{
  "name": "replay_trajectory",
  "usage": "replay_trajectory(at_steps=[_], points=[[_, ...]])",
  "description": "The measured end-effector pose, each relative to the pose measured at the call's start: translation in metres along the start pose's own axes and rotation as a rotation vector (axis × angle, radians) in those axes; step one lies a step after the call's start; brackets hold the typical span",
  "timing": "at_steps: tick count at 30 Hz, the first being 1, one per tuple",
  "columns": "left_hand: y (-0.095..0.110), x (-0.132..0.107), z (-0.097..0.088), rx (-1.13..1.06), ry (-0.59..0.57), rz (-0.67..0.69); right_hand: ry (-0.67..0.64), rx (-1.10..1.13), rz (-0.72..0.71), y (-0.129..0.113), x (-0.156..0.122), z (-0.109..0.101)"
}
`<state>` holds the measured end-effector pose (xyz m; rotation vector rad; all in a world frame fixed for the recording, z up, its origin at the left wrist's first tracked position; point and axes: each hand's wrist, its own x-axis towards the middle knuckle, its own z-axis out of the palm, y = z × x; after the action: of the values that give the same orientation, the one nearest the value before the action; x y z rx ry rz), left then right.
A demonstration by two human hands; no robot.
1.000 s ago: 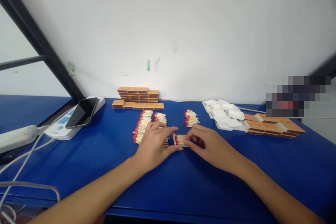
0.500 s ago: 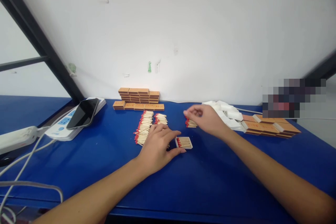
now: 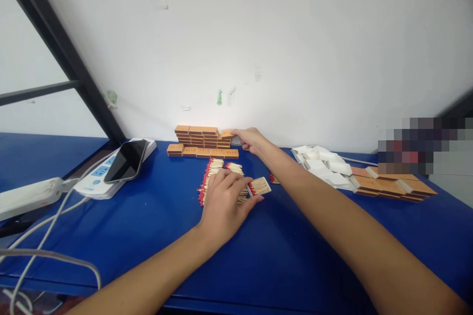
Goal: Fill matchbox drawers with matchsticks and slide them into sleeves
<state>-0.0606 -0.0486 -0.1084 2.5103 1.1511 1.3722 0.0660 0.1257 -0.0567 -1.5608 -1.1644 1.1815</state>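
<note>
My left hand [image 3: 223,202] grips a small white matchbox tray [image 3: 269,187] between thumb and fingers. Red-tipped matches [image 3: 258,187] lie side by side in the tray, which is slightly tilted. Beneath and beyond that hand are two piles of loose matches [image 3: 216,165], partly covered by it. My right hand [image 3: 252,140] reaches to the back, with thumb and index finger closed on an orange matchbox [image 3: 226,133] at the right end of a stack [image 3: 195,131]. Behind the right forearm a smaller heap of matches [image 3: 272,178] is mostly hidden.
White empty trays [image 3: 321,165] are heaped at the right, beside more orange matchboxes [image 3: 384,187]. A row of matchboxes [image 3: 203,152] fronts the back stack. On the left, a phone [image 3: 126,160] rests on a power strip [image 3: 92,188], with white cables [image 3: 44,229] nearby. A wall [image 3: 288,59] rises behind.
My right hand has moved from the small match heap to the left and back, and now pinches a matchbox on the stack. My left hand has lifted and tilted the filled tray.
</note>
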Motion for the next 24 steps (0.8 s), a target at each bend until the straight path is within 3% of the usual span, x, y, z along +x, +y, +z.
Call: replay_trajectory(at_steps=[3,6,9,11,15,24], points=[[-0.001,0.003,-0.003,0.036,0.057,-0.026,0.031,0.032,-0.105,0.004,-0.019,-0.028],[-0.005,0.007,-0.006,0.063,0.089,-0.055,0.015,0.045,-0.194,0.019,-0.052,-0.069],[-0.007,0.011,-0.009,0.067,0.112,-0.079,-0.109,0.01,-0.225,0.043,-0.09,-0.105],[-0.008,0.013,-0.009,0.071,0.121,-0.084,-0.221,-0.023,-0.24,0.059,-0.108,-0.118],[-0.011,0.014,-0.008,0.075,0.098,-0.086,-0.236,-0.061,-0.261,0.074,-0.123,-0.123],[-0.015,0.013,-0.007,0.033,0.034,-0.056,-0.245,-0.117,-0.284,0.073,-0.123,-0.123]])
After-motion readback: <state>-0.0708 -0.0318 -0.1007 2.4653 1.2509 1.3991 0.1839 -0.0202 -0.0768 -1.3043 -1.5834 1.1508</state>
